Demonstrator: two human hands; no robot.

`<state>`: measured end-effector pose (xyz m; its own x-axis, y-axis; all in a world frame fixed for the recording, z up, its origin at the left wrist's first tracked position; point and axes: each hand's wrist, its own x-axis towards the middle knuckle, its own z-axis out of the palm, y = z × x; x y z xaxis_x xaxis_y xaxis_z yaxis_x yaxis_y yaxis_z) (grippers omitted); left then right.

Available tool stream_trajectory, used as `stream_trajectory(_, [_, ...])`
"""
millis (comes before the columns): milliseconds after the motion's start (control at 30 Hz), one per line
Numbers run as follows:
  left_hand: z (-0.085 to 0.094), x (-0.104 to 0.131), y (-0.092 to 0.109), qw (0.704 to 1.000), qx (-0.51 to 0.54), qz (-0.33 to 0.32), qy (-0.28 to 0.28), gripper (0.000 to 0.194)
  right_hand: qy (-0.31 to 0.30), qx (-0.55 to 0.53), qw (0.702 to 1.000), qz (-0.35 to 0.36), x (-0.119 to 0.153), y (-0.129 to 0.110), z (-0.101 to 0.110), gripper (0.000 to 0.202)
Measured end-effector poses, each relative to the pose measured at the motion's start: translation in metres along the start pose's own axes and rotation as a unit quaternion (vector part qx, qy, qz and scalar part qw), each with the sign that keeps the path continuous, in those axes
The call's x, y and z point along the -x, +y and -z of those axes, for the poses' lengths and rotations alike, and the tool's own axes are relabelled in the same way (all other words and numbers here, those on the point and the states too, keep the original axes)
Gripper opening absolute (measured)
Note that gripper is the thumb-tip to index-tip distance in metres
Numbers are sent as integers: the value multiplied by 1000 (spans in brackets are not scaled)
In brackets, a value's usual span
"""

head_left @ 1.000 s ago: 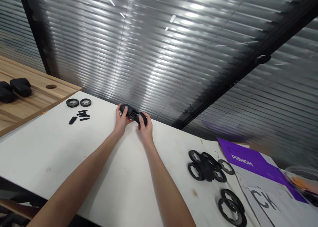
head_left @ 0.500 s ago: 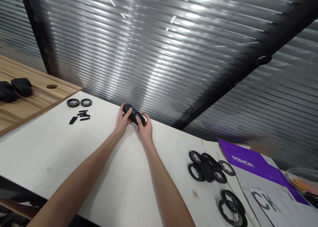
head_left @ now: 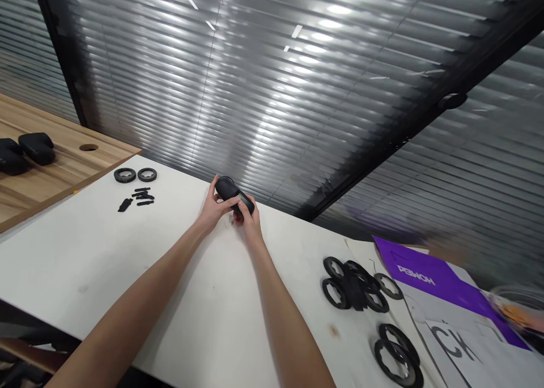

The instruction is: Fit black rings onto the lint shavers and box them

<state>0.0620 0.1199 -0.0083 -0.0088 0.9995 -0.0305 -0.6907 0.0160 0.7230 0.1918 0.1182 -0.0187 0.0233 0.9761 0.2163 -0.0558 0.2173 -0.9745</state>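
Both my hands grip a black elongated case [head_left: 226, 188] with rounded ends, tilted above the far edge of the white table. My left hand [head_left: 211, 208] wraps its left end, with the thumb reaching across toward the middle. Around the right end closes my right hand [head_left: 250, 217], its thumb pressed on the upper surface. The fingers beneath the case are partly hidden. To the left, two black rings [head_left: 147, 175] lie beside several small flat black pieces [head_left: 144, 195].
A heap of black rings [head_left: 335, 293] lies right of my arms, with more rings [head_left: 397, 359] nearer. Purple printed card [head_left: 442, 283] covers the right side. Black rounded shells [head_left: 37, 148] rest on the wooden surface [head_left: 68, 170] at left. Slatted blinds [head_left: 255, 82] rise behind the table.
The black case has turned in my hands, so its left end shows a broader smooth face. My left thumb has slid right toward the other thumb. The table items have stayed put.
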Motion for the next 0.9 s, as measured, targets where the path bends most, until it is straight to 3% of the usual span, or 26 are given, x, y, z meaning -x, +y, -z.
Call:
stream_trajectory(300, [-6,7,6,999,31,23,-30,115,8,-33,999,4,-2,-6,6,60])
stream_trajectory(500, [-8,9,11,993,65,55,-82,110,33,-79,996,9,-2,-4,9,56])
stream_trajectory(700, [-10,7,7,996,56,42,-49,80,31,-92,995,9,-1,-4,9,53])
stream_trajectory(900, [-8,4,1,998,44,21,-49,75,40,-83,996,3,-3,-6,7,56])
